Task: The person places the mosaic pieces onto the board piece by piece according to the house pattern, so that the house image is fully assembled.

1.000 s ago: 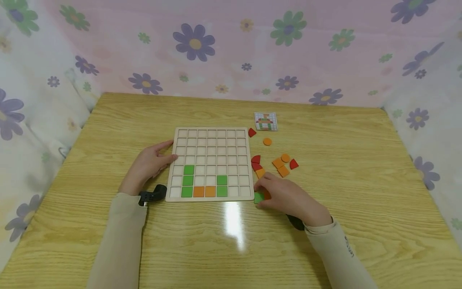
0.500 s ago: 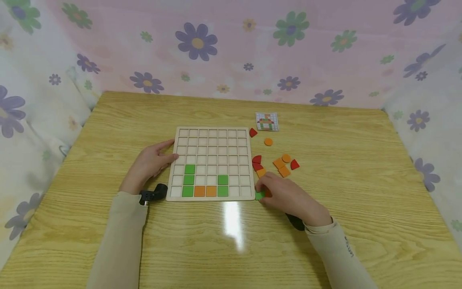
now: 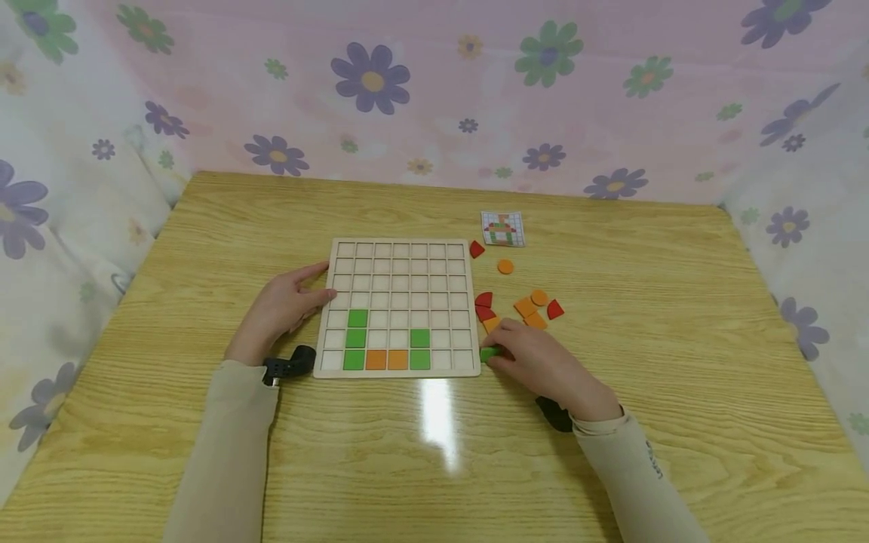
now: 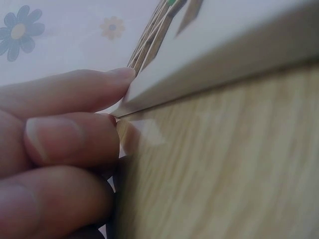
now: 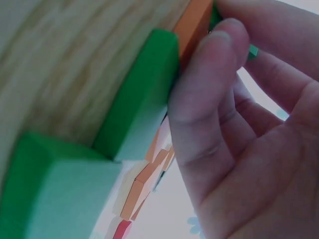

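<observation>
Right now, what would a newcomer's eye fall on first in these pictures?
Likely the pale gridded board near the centre, with green squares and orange squares in its nearest rows. Next, the right hand at a green piece just right of the board, near brightly coloured loose pieces. Behind, a flowered backdrop fills the head view's top.
</observation>
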`<move>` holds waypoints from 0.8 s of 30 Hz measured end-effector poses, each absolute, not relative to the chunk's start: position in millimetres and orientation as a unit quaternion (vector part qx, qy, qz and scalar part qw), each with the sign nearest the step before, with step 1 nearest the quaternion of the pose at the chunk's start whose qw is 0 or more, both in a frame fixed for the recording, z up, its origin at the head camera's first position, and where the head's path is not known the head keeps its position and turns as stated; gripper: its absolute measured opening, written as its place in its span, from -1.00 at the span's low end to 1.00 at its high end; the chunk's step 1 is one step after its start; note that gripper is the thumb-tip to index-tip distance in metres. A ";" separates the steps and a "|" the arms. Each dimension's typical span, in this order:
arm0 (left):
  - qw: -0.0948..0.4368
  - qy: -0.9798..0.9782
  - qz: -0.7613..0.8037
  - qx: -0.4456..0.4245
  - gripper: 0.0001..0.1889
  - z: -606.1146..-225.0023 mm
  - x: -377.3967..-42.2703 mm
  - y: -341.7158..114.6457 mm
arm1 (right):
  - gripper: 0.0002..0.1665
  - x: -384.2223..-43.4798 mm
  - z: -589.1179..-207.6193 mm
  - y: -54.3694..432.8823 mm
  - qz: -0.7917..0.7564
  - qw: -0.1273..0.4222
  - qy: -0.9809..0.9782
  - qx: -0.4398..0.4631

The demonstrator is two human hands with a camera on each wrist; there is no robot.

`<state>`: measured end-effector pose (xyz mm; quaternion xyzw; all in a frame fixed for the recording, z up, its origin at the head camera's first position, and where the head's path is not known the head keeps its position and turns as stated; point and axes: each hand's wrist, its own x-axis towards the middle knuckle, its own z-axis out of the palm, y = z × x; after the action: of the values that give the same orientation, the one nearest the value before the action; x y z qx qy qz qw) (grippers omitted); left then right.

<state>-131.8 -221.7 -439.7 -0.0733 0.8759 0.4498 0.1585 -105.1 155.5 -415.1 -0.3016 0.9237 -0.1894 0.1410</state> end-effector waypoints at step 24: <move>0.150 0.875 0.456 -0.069 -0.30 -440.7 -130.9 -223.2 | -0.65 -120.7 -404.1 144.5 -0.234 0.155 0.919 -0.278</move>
<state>-130.9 -223.2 -440.7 -0.0691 0.8746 0.4560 0.1496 -120.7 144.5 -404.1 -0.2779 0.9188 -0.2337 0.1549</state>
